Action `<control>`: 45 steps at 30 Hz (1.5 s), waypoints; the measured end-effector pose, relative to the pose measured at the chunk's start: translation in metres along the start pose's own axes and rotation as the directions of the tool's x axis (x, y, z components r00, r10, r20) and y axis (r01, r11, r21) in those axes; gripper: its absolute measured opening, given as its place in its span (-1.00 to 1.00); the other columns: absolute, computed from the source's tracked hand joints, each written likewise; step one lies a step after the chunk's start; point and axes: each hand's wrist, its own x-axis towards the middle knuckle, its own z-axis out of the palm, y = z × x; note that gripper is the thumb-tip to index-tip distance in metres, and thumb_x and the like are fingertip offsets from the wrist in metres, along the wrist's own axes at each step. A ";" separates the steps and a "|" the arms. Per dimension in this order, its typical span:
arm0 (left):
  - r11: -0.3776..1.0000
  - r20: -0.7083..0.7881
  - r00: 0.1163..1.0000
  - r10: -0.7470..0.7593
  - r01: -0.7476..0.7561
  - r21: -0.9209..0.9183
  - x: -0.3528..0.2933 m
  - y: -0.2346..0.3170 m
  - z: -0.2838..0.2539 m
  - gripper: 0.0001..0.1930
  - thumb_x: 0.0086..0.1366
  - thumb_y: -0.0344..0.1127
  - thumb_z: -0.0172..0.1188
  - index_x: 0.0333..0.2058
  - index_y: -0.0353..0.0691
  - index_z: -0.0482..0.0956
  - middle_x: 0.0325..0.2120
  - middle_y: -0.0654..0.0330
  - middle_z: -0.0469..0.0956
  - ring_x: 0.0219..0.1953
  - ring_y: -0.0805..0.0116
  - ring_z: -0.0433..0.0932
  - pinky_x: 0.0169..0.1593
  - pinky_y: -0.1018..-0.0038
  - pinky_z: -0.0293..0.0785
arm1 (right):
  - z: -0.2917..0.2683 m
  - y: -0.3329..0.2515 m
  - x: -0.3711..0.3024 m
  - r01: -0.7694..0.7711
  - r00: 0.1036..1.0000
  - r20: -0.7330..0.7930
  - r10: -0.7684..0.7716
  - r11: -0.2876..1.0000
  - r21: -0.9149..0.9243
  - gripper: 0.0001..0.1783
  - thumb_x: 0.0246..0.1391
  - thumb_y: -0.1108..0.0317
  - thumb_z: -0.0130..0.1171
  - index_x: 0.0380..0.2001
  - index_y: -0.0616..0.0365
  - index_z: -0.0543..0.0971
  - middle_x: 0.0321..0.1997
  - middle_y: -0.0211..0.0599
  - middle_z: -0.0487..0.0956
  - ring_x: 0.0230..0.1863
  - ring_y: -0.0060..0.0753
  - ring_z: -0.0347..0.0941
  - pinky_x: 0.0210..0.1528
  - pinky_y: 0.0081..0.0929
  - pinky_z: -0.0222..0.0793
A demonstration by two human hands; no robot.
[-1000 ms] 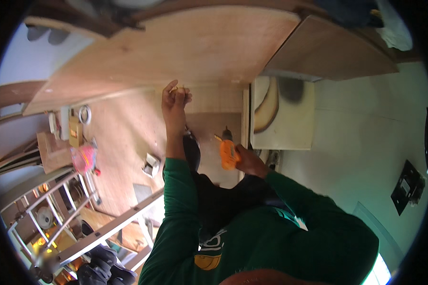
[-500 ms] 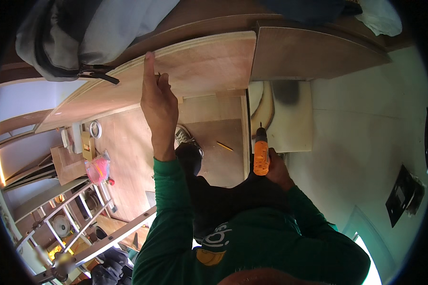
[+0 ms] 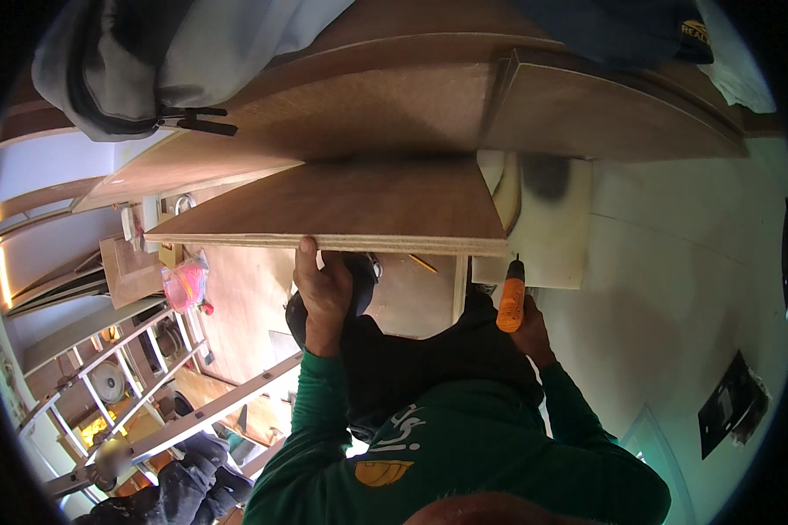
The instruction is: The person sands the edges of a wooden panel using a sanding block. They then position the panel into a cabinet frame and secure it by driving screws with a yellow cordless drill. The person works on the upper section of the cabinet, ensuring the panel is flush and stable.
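Note:
My left hand (image 3: 322,297) grips the near edge of a plywood panel (image 3: 350,199), its thumb over the layered edge and its other fingers partly hidden beneath. The panel juts toward me from the wooden cabinet front, above my legs. In my right hand (image 3: 534,334) is an orange cordless drill (image 3: 510,302), its thin bit pointing away from me, just off the panel's right corner. The grip is mostly hidden behind the drill body. Past the bit lies a cream-coloured board (image 3: 556,236) with a dark smudge.
A yellow pencil (image 3: 423,262) lies on the wooden floor below the panel. To the left are a pink item in clear plastic (image 3: 186,284) and a metal ladder (image 3: 223,422). A grey bag (image 3: 228,52) rests on the ledge above. A pale wall (image 3: 648,289) rises at right.
The panel's gripped edge has swung out from the cabinet front toward me, with my left hand moving down along with it. My right hand and the drill have shifted slightly right and nearer.

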 end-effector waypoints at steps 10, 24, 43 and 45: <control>0.999 0.008 1.000 0.029 -0.029 0.030 -0.009 0.006 -0.007 -0.32 0.36 -0.67 0.13 0.41 -0.37 0.10 0.15 -0.29 0.41 0.09 -0.16 0.54 0.09 0.11 0.56 | -0.002 -0.004 -0.006 -0.055 0.998 0.037 0.054 0.998 0.040 -0.50 0.12 0.33 0.42 0.05 0.26 0.44 -0.12 0.00 0.68 -0.06 -0.02 0.69 -0.05 -0.24 0.58; 0.977 0.117 0.988 -0.101 0.120 -0.176 0.125 -0.013 0.025 -0.38 0.45 -0.61 -0.02 0.45 -0.15 0.20 -0.32 0.07 0.53 -0.36 0.30 0.55 -0.17 0.39 0.62 | -0.020 -0.045 -0.026 0.198 0.975 -0.129 -0.182 0.972 0.129 -0.45 0.02 0.36 0.48 0.02 0.21 0.42 -0.17 -0.05 0.66 -0.08 0.01 0.64 -0.05 -0.23 0.55; 1.000 0.202 0.979 0.009 -0.008 -0.003 0.147 -0.020 0.004 -0.09 0.27 -0.66 0.07 0.52 0.12 0.01 -0.28 -0.13 0.66 -0.32 -0.09 0.64 -0.22 0.21 0.60 | -0.037 -0.179 0.040 0.585 0.802 -0.153 -0.578 0.811 0.005 -0.42 -0.01 0.33 0.42 0.06 0.22 0.41 -0.26 0.14 0.66 -0.13 0.28 0.62 -0.13 -0.04 0.55; 0.998 0.246 0.968 -0.056 0.060 -0.008 0.147 -0.023 -0.001 -0.06 0.22 -0.68 0.09 0.52 0.16 0.02 -0.24 -0.16 0.66 -0.26 -0.14 0.66 -0.18 0.17 0.60 | -0.025 -0.186 0.064 0.582 0.802 -0.156 -0.577 0.813 -0.014 -0.46 0.02 0.37 0.41 0.06 0.21 0.44 -0.25 0.04 0.66 -0.15 0.12 0.64 -0.12 -0.13 0.55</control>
